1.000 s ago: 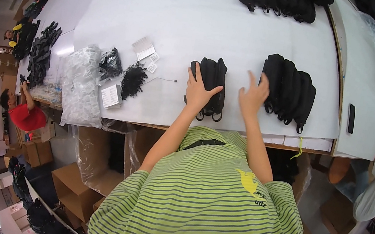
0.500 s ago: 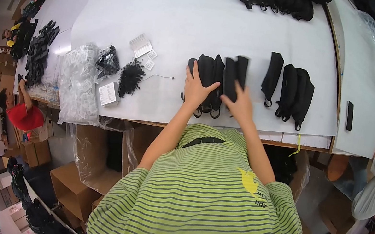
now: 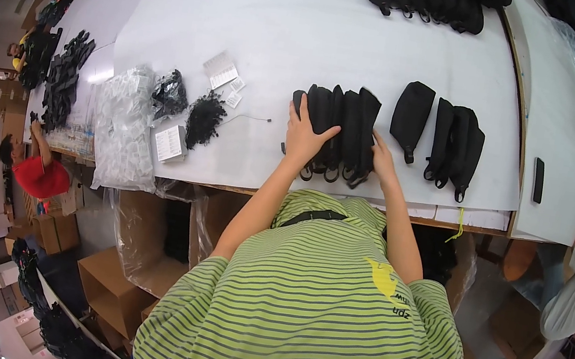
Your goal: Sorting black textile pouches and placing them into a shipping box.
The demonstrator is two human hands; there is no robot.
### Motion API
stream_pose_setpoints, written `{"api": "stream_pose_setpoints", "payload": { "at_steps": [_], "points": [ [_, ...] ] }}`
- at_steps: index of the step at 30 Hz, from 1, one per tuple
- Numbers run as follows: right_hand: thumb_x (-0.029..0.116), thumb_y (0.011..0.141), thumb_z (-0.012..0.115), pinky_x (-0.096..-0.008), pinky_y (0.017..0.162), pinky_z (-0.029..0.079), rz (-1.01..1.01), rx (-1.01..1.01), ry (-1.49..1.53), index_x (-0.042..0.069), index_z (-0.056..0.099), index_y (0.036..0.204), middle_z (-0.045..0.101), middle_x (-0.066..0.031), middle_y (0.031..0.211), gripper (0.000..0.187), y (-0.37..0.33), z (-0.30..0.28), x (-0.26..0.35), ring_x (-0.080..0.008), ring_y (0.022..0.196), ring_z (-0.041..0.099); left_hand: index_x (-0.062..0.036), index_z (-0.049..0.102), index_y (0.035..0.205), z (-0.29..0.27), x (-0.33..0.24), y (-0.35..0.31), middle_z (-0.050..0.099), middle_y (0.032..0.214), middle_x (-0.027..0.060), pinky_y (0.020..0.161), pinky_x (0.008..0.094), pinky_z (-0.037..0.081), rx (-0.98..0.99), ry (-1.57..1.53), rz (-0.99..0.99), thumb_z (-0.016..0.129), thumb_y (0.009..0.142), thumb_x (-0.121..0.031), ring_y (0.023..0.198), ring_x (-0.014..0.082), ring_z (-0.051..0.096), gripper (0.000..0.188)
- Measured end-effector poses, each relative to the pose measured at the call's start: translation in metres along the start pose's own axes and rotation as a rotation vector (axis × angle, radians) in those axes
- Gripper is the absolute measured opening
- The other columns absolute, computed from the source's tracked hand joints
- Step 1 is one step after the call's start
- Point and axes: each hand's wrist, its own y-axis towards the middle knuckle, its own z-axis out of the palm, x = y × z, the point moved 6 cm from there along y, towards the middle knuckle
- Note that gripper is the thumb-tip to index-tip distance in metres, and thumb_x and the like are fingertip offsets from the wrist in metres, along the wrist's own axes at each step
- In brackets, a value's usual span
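Head view: near the table's front edge, the left hand lies flat, fingers spread, on the left end of a row of black pouches; nothing is gripped. The right hand touches the row's right end, its fingers together against the last pouch. The pouches' long axes run away from the front edge. Just right lies a single pouch, then a second stack, closer to the right hand. Left lie cords and plastic bags, well apart; nothing blocks.
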Motion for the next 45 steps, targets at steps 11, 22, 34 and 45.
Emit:
{"api": "stream_pose_setpoints", "payload": {
  "at_steps": [11,22,34,45],
  "points": [
    [0.042,0.095,0.040,-0.0429,0.091,0.045,-0.222,-0.348,-1.057,0.016,0.046,0.137,0.057,-0.0227,0.118,0.049,-0.014,0.005,0.027,-0.0420,0.101,0.058,-0.0144,0.032,0.146,-0.008,-0.019,-0.012,0.017,0.154,0.0184,0.110,0.0523,0.022,-0.195,0.385,0.404,0.055,0.085,-0.058,0.138,0.0426,0.022,0.078],
    [0.021,0.088,0.062,-0.0350,0.107,0.033,-0.609,0.003,-0.375,0.004,0.027,0.147,0.032,-0.0180,0.149,0.071,-0.009,0.029,0.015,-0.0270,0.132,0.039,-0.0203,0.036,0.144,0.017,-0.072,-0.013,0.029,0.153,0.0042,0.114,0.0480,0.015,0.126,0.288,0.924,0.045,0.096,-0.039,0.140,0.0261,0.025,0.053],
    [0.016,0.077,0.063,-0.0397,0.101,0.040,-0.691,-0.859,-1.361,0.013,0.042,0.139,0.047,-0.0189,0.135,0.065,0.003,-0.025,0.090,-0.0359,0.123,0.045,-0.0220,0.031,0.147,0.035,-0.076,-0.012,0.028,0.153,0.0016,0.115,0.0466,0.016,0.236,0.420,1.029,0.042,0.097,-0.041,0.140,0.0240,0.026,0.055],
    [0.014,0.086,0.060,-0.0340,0.104,0.034,-0.773,-0.125,-0.484,-0.001,0.036,0.141,0.046,-0.0212,0.136,0.062,-0.033,-0.004,0.013,-0.0278,0.128,0.045,-0.0224,0.033,0.146,0.035,-0.099,-0.018,0.028,0.153,0.0016,0.113,0.0500,0.015,0.225,0.386,1.018,0.044,0.097,-0.036,0.140,0.0237,0.026,0.052]
  ]
}}
